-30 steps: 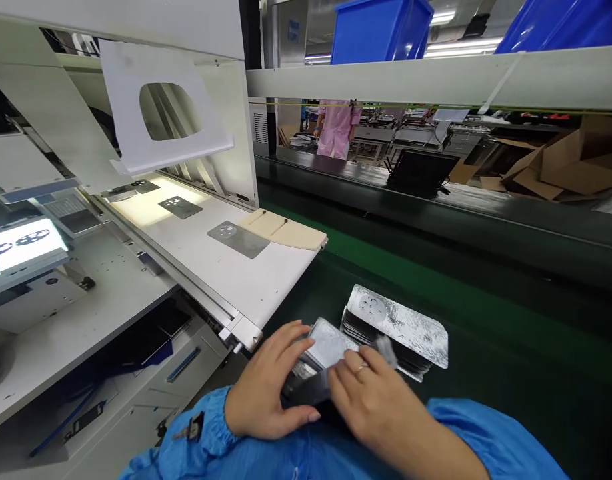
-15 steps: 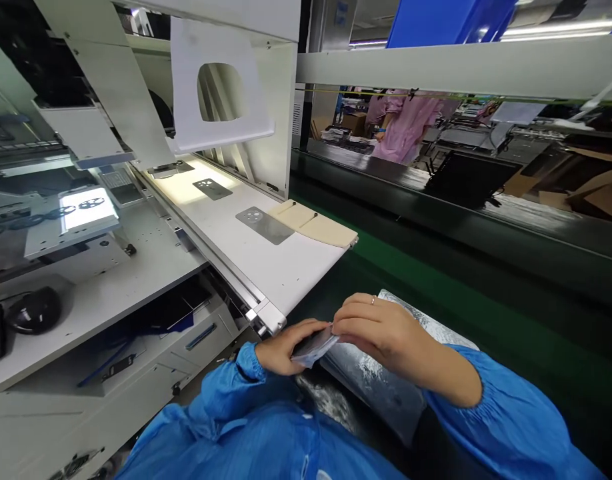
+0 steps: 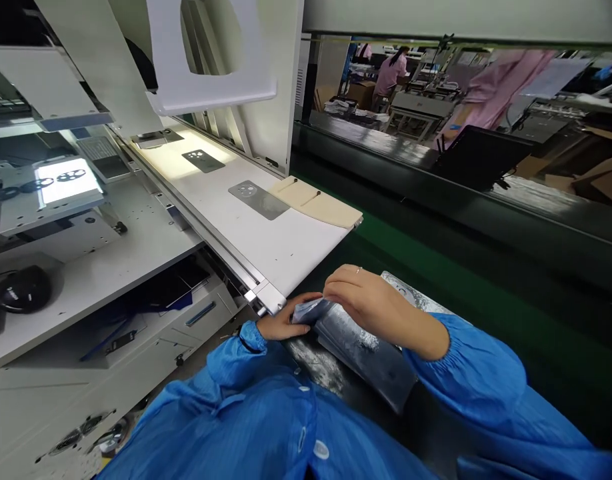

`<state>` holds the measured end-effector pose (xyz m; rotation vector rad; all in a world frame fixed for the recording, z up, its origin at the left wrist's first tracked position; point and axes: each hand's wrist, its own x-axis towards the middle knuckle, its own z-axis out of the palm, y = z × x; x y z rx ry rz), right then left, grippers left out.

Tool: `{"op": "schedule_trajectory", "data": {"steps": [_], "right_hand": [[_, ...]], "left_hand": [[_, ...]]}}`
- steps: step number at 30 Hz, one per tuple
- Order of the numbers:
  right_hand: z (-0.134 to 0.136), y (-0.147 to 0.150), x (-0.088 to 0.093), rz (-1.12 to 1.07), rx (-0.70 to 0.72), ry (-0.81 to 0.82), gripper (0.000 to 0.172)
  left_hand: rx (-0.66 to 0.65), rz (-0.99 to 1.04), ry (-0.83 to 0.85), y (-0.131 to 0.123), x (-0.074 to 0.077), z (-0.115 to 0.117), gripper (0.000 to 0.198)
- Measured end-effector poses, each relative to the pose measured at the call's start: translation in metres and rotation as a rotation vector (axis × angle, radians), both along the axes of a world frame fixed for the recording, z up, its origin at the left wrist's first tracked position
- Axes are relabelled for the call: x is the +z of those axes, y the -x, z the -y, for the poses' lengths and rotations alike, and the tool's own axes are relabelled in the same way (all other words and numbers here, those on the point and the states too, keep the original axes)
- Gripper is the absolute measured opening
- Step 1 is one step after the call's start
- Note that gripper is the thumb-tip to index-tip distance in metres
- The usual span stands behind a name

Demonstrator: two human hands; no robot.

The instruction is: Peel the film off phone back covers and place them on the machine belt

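Observation:
My left hand (image 3: 281, 323) is wrapped round a thin, film-like packet (image 3: 310, 311) beside the corner of the white conveyor (image 3: 266, 253). Against the packet's upper right edge, the fingers of my right hand (image 3: 363, 297) are pinched together. Below and right of the hands lie several overlapping shiny film pieces (image 3: 373, 367). A grey plate with round holes (image 3: 259, 199) rests on the conveyor near a cream pad (image 3: 321, 202); a second such plate (image 3: 203, 161) lies farther back by the lit area.
At the left, a computer mouse (image 3: 23, 289) sits on a grey worktop (image 3: 136, 247). A white machine housing (image 3: 211, 90) stands over the conveyor. Beyond the green belt (image 3: 401, 260) are a black monitor (image 3: 481, 157) and a person in pink (image 3: 391, 72).
The view has shifted and tilted down. Both hands still hold the packet, which now shows more of its flat face between them. The plates lie at about the same places on the conveyor.

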<state>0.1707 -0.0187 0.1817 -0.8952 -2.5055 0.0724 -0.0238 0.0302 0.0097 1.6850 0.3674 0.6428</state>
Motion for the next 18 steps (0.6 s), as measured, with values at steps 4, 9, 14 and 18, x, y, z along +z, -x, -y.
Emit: {"op": "schedule_trajectory", "data": {"steps": [4,9,14,18], "right_hand": [[0.001,0.002,0.002,-0.013,-0.02,-0.036,0.021],[0.003,0.004,0.009,0.016,-0.063,-0.043,0.023],[0.003,0.006,0.01,0.061,-0.11,-0.092,0.021],[0.004,0.006,0.008,0.009,-0.128,-0.158,0.02]], "left_hand": [[0.039,-0.033,0.054,-0.004,0.004,0.003,0.052],[0.042,-0.029,0.033,-0.007,0.003,0.003,0.05],[0.063,-0.025,0.006,-0.007,0.001,0.003,0.057],[0.069,-0.018,0.015,-0.008,0.002,0.004,0.061]]}}
